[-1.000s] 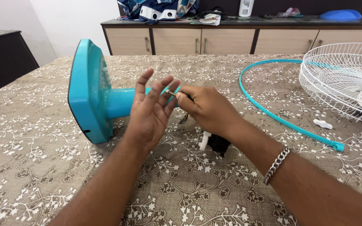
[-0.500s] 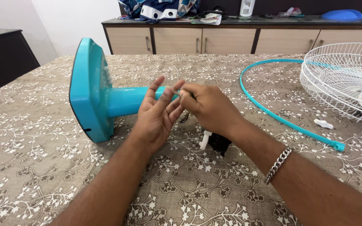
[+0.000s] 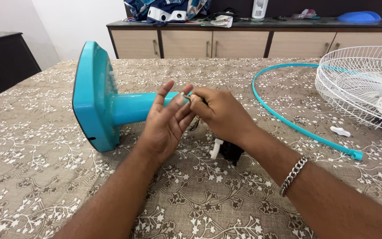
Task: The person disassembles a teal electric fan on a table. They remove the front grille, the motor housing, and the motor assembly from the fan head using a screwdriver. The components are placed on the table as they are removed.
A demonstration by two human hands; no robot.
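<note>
Turquoise plastic fan stand point(image 3: 107, 99), square base and round column, lies on its side on surface point(image 3: 45, 177) covered by brown floral cloth. Left hand point(image 3: 164, 124) beside column end, fingers spread and loose, tips near small metal screw point(image 3: 183, 94). Right hand point(image 3: 219, 115) grip pinched on that screw at column's end. Black-and-white plug point(image 3: 226, 149) lies under right wrist. Thin turquoise ring point(image 3: 288, 119) and white wire fan guard point(image 3: 363, 84) well apart at right.

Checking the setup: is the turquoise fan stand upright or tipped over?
Tipped: the fan stand lies sideways on the table, base on edge.
</note>
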